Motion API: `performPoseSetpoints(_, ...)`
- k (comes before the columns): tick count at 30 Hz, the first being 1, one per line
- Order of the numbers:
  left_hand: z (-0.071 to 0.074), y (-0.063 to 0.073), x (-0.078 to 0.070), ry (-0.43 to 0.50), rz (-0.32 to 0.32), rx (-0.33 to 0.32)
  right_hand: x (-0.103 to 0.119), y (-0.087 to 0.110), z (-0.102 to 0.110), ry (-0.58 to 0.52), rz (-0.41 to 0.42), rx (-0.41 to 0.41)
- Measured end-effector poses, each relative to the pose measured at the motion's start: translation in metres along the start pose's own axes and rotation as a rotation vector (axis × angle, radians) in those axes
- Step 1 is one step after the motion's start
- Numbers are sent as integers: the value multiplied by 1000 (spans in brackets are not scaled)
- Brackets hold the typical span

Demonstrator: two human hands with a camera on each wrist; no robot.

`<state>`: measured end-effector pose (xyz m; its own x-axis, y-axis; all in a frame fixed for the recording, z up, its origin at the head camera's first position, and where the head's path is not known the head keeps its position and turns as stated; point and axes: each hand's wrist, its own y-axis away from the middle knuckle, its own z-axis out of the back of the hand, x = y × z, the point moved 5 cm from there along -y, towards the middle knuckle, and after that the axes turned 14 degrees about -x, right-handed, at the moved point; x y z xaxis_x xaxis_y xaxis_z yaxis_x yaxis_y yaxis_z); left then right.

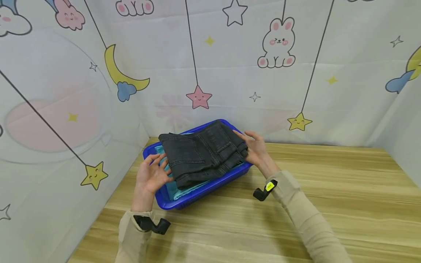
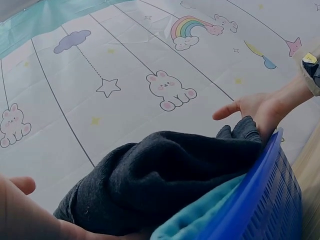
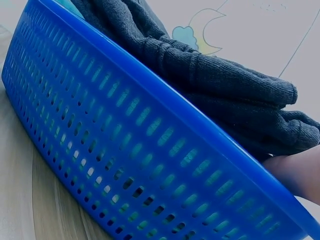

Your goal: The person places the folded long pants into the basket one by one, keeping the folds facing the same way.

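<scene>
Folded dark jeans (image 1: 205, 153) lie on top of light blue cloth (image 1: 174, 191) inside a blue plastic basket (image 1: 200, 197). At the left end of the jeans is my left hand (image 1: 152, 175), its fingers spread and loosely bent along their edge. In the left wrist view its fingers run low along the jeans, thumb apart. My right hand (image 1: 257, 148) is at the opposite end, thumb and fingers extended beside the folded layers. In the right wrist view, part of that hand (image 3: 295, 172) shows between the jeans and the basket rim; its fingertips are hidden there.
The basket stands on a wood-grain table (image 1: 315, 197), near its back edge. Behind and to the left hangs a white curtain (image 1: 230, 73) with cartoon rabbits, stars and moons. Each wrist wears a black camera mount (image 1: 152, 223).
</scene>
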<state>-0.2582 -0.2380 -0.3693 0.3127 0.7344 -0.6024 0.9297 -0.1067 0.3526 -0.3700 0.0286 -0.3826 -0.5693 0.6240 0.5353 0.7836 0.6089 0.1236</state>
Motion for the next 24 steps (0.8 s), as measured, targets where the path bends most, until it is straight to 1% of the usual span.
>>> performPoseSetpoints(9, -1, 2, 1, 19, -3, -32, 2, -3, -1, -5, 11, -18)
performPoseSetpoints(15, -1, 1, 3, -3, 1, -37, 2, -4, 0, 14, 12, -36)
performPoseSetpoints(19, 0, 1, 3, 1, 6, -35, 1, -4, 2, 31, 9, -71)
performPoseSetpoints(24, 0, 1, 3, 3, 22, -51, 0, -5, 3, 62, 6, -111)
